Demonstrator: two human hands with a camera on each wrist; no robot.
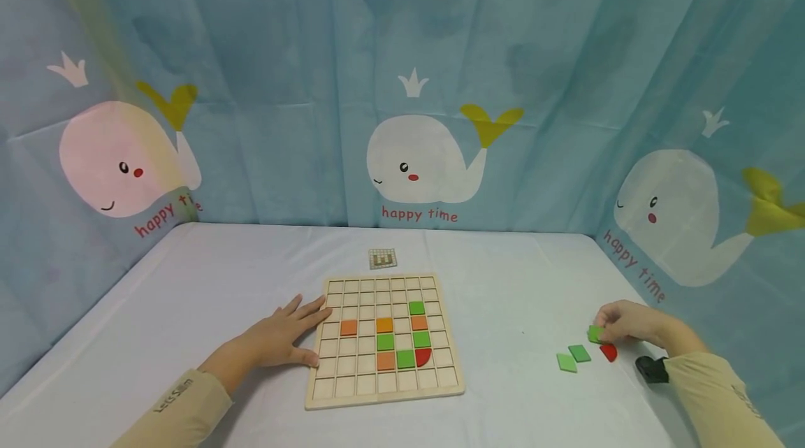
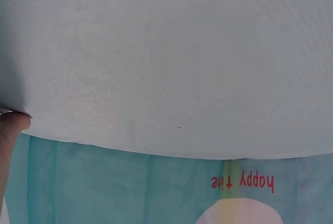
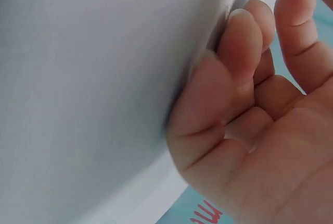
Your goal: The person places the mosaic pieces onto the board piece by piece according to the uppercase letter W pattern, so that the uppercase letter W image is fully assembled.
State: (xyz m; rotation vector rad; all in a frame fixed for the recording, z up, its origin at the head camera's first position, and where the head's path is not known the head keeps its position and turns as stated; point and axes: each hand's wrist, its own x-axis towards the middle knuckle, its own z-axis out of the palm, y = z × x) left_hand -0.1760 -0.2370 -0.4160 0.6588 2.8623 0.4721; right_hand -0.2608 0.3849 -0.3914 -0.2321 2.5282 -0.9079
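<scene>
A wooden grid board [image 1: 324, 388] lies on the white table, with several green and orange square tiles and one red quarter-round piece [image 1: 423, 357] in its cells. My left hand [image 1: 277, 336] rests at the board's left edge, fingers spread and relaxed. Far to the right, my right hand [image 1: 635, 322] pinches a green tile [image 1: 594, 334] between thumb and index finger. A corner of that tile shows at the top of the right wrist view, with the other fingers curled. Close below this hand lie a red piece [image 1: 608, 352] and two green tiles, one [image 1: 580, 353] nearer than the other [image 1: 567, 363].
Behind the board lies a small card [image 1: 382, 258] with a grid pattern. A blue curtain [image 1: 283, 119] printed with whales hangs along the table's back and sides. Beside the right sleeve sits a black wrist device [image 1: 651, 369].
</scene>
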